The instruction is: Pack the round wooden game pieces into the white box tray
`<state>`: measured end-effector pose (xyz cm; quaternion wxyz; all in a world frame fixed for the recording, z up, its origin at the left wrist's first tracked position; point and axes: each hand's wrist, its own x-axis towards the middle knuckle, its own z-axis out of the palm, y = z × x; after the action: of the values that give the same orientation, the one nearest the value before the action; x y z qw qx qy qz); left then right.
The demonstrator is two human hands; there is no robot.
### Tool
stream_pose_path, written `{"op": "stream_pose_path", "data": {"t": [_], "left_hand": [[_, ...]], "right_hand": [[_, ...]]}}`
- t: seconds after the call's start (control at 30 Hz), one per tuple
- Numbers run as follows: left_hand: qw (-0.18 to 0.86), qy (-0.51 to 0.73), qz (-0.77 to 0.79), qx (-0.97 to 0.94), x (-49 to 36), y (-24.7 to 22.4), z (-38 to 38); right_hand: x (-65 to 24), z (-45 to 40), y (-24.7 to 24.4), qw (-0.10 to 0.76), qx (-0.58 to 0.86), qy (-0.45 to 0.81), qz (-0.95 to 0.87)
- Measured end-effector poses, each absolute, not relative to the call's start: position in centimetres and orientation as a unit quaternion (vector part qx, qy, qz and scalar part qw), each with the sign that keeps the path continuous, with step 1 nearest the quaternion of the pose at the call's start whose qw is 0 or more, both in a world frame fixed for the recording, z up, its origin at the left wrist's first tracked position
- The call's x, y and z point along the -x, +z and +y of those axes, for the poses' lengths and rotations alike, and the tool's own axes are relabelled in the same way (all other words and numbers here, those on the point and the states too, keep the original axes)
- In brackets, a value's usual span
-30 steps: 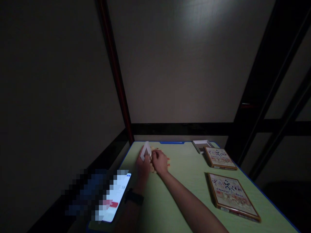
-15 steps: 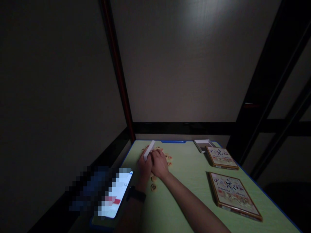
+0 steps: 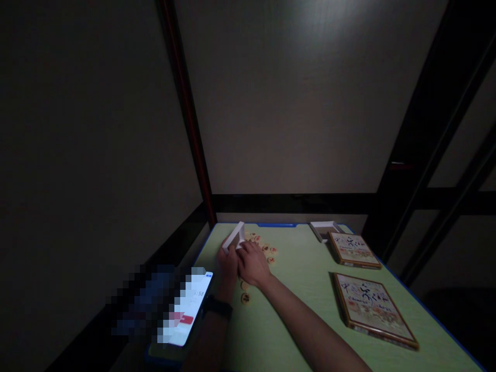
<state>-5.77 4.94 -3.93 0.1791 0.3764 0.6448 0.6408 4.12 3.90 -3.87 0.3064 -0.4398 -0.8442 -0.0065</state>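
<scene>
My left hand [image 3: 227, 264] is closed on a small white open box [image 3: 234, 238], which it holds tilted on its side at the far left of the table. The box's opening faces right. My right hand [image 3: 252, 263] is against the box's lower edge, its fingers bent and close together; what lies under them is hidden. Round wooden Chinese chess pieces [image 3: 265, 248] lie loosely just beyond and to the right of this hand. One more chess piece [image 3: 245, 298] sits nearer, below my wrists.
A green table [image 3: 298, 299] with a blue rim carries everything. Two flat Chinese chess boxes [image 3: 354, 249] [image 3: 375, 308] lie on the right, with a shallow open tray [image 3: 324, 231] behind them. A lit phone [image 3: 188, 315] is at the left edge. Walls stand close behind and left.
The white box has turned in my left hand, so its inside now shows. My right hand has shifted slightly left and down.
</scene>
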Motion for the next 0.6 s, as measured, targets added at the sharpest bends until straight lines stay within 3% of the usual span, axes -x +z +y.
{"op": "stream_pose_path", "data": {"t": [0.23, 0.6], "left_hand": [[0.140, 0.625, 0.645, -0.416, 5.7, -3.7, 4.8], [0.138, 0.691, 0.630, -0.325, 7.7, -2.7, 4.8]], "right_hand": [[-4.1, 3.6, -3.6, 0.250, 0.434, -0.011, -0.865], [-4.3, 3.3, -3.5, 0.308, 0.408, 0.004, -0.860]]}}
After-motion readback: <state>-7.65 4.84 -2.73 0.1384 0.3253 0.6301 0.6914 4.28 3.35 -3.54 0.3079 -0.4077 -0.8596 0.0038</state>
